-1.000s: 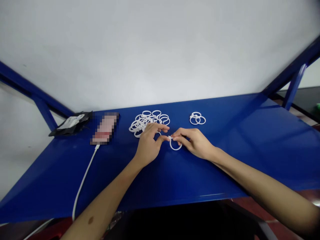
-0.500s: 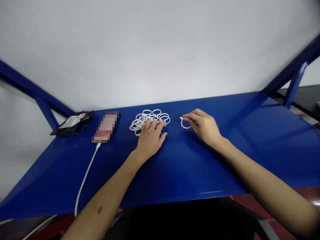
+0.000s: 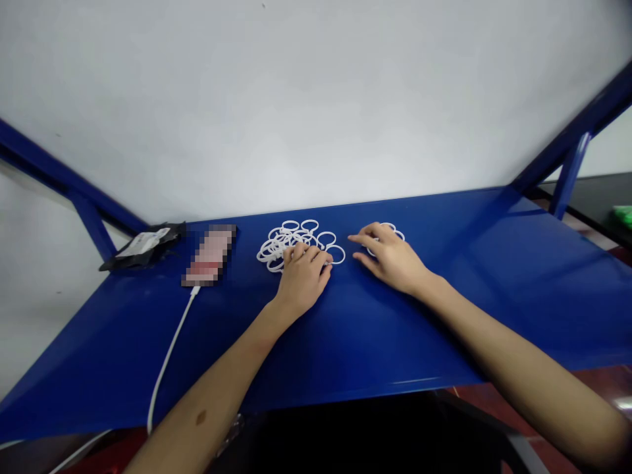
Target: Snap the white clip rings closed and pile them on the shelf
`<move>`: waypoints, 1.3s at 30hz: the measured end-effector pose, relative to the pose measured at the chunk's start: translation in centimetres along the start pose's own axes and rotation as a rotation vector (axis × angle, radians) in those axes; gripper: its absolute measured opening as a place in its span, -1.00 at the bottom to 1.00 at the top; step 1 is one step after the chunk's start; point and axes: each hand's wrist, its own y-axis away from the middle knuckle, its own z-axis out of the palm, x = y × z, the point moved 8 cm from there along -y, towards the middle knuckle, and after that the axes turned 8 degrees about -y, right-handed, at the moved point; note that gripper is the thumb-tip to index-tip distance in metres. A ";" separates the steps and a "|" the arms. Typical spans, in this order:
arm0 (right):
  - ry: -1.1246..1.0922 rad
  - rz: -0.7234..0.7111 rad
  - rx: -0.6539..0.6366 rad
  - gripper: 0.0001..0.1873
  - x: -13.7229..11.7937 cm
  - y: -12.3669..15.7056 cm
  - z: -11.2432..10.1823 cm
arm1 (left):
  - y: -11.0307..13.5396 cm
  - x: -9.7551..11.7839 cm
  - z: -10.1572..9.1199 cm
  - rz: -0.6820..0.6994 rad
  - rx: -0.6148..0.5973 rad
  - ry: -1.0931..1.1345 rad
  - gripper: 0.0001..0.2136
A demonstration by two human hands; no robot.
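Note:
A pile of white looped cable ties [image 3: 281, 245] lies on the blue tabletop. My left hand [image 3: 303, 280] rests at the pile's front right edge, with thumb and index finger closed at the rim of one white loop [image 3: 337, 255]. The other fingers of that hand lie over nearby loops and hide part of them. To the right, my right hand [image 3: 390, 258] is open, thumb and fingers apart, with nothing held. Several more white loops [image 3: 399, 234] lie under and behind it, partly covered by the hand.
A phone with a blurred screen [image 3: 210, 255] lies left of the pile, a white cable [image 3: 170, 352] running from it over the front edge. Beyond it is a black plastic packet [image 3: 143, 247] with a white label. Blue frame bars [image 3: 570, 174] stand at both sides, before a pale wall.
My right hand has let go of its white loop and opened, shifting slightly left. My left hand has moved a little right and closed at a loop now drawn toward the pile's right edge.

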 end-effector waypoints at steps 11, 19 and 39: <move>-0.483 0.006 0.055 -0.77 -2.3 0.4 -0.1 | 0.1 -0.2 -2.4 -0.165 0.035 0.563 -0.92; -0.790 0.218 0.047 -0.75 -1.8 0.6 0.7 | 0.0 -0.5 -3.2 -0.121 0.144 0.617 -0.85; -0.274 -0.162 -0.029 -0.60 -4.3 1.1 1.4 | 0.0 -0.6 -2.5 -0.032 0.151 0.406 -0.80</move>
